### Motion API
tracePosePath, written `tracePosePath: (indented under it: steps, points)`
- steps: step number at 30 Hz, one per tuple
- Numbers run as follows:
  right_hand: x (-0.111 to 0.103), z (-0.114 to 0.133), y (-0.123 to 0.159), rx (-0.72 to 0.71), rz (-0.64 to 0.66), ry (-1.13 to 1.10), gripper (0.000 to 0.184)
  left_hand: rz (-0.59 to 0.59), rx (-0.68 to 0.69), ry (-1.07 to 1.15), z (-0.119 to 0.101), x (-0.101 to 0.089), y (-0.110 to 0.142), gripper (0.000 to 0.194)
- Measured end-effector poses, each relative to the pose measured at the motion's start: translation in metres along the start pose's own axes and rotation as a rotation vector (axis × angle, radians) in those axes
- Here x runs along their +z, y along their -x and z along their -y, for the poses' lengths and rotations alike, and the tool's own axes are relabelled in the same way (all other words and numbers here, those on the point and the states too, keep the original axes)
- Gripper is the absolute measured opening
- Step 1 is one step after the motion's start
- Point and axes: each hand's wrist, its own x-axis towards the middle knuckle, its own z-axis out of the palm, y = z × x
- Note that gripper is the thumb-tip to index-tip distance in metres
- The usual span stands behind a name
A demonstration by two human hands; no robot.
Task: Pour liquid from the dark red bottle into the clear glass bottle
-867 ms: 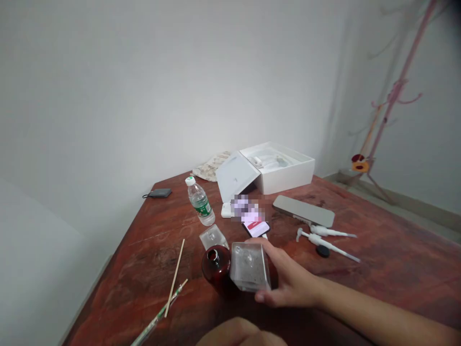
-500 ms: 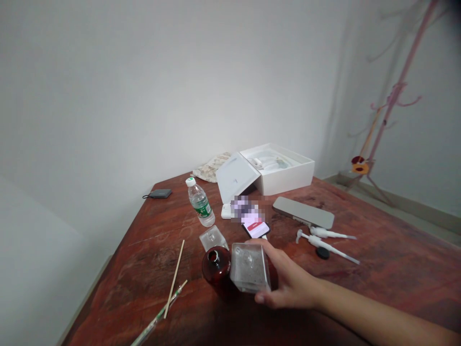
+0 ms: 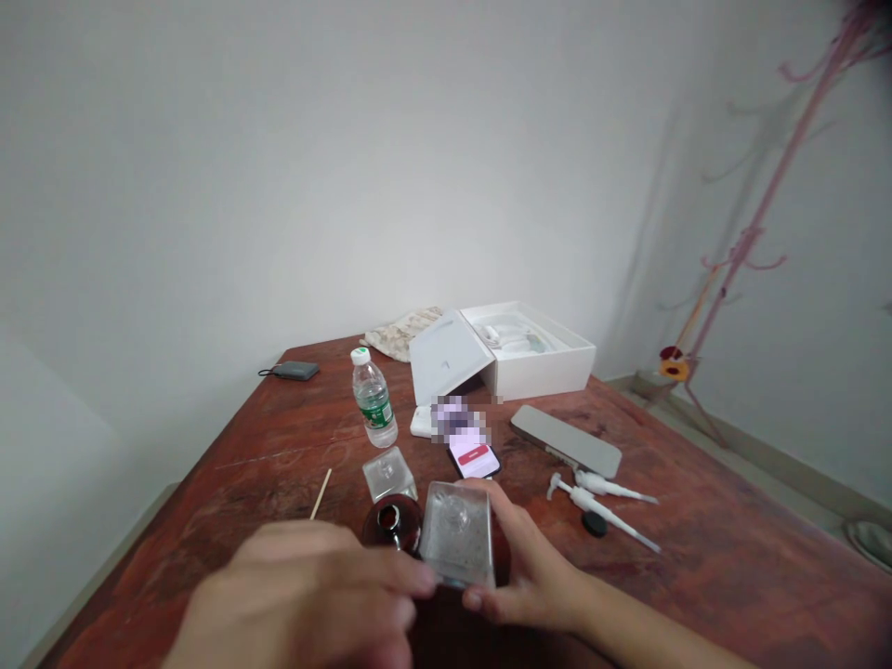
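In the head view my right hand [image 3: 533, 567] grips a clear square container [image 3: 458, 534] by its right side, thumb in front and fingers behind. My left hand [image 3: 313, 595], blurred, reaches in from the lower left. Its fingers are stretched out, and a fingertip comes up to the lower left edge of the clear container. Just left of that container stands a dark brown bottle [image 3: 394, 525] with an uncapped neck, partly hidden by my left hand. Behind it sits a second clear square container [image 3: 388, 474].
A water bottle [image 3: 374, 400], a phone [image 3: 474, 455] and an open white box [image 3: 544, 372] stand farther back. To the right lie a grey case [image 3: 566, 441], white pump heads [image 3: 606, 506] and a black cap [image 3: 595, 524]. A wooden stick [image 3: 321, 492] lies left.
My left hand has come into view from the lower left, up to the clear container and brown bottle. My right hand keeps its grip on the container. The camera view has shifted slightly.
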Motion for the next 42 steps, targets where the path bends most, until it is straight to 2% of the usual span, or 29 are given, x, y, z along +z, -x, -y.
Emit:
tracePosePath:
  steps: [3, 5, 6, 7, 9, 14, 18, 22, 28, 31, 34, 39, 42]
  points:
    - [0.000, -0.001, 0.002, 0.020, -0.017, 0.011, 0.084, -0.354, -0.167, 0.043, 0.044, -0.001, 0.009, 0.015]
    - [-0.001, -0.002, 0.003, 0.041, -0.019, -0.001, 0.084, -0.530, -0.368, 0.111, 0.070, 0.006, 0.019, 0.006]
    - [-0.001, -0.003, 0.003, 0.055, -0.018, -0.011, 0.083, -0.573, -0.471, 0.191, 0.082, 0.011, 0.025, 0.013]
    - [-0.001, -0.004, 0.004, 0.070, -0.021, -0.017, 0.084, -0.550, -0.580, 0.304, 0.092, 0.017, 0.030, 0.024]
    - [-0.002, -0.007, 0.005, 0.091, -0.041, -0.012, 0.085, -0.498, -0.669, 0.393, 0.106, 0.028, 0.039, 0.040]
    - [0.001, -0.009, 0.008, 0.114, -0.044, -0.069, 0.085, -0.351, -0.765, 0.548, 0.118, 0.047, 0.048, 0.044]
    - [0.002, -0.019, 0.011, 0.122, -0.057, -0.091, 0.094, -0.241, -0.769, 0.647, 0.119, 0.057, 0.053, 0.039]
    - [-0.006, -0.037, 0.016, 0.119, -0.107, 0.021, 0.101, -0.160, -0.748, 0.675, 0.122, 0.065, 0.056, 0.037]
    - [-0.010, -0.037, 0.017, 0.087, -0.088, 0.002, 0.097, -0.229, -0.768, 0.682, 0.128, 0.068, 0.061, 0.056]
    - [-0.007, -0.035, 0.017, 0.085, -0.127, -0.025, 0.101, -0.198, -0.737, 0.772, 0.128, 0.069, 0.065, 0.069]
    - [-0.003, -0.037, 0.017, 0.112, -0.243, -0.021, 0.103, -0.062, -0.674, 0.864, 0.122, 0.067, 0.068, 0.080]
    - [-0.002, -0.032, 0.016, 0.145, -0.321, -0.044, 0.101, 0.246, -0.646, 0.832, 0.104, 0.061, 0.071, 0.125]
    - [-0.004, -0.024, 0.014, 0.158, -0.336, -0.078, 0.100, 0.311, -0.669, 0.704, 0.095, 0.063, 0.068, 0.123]
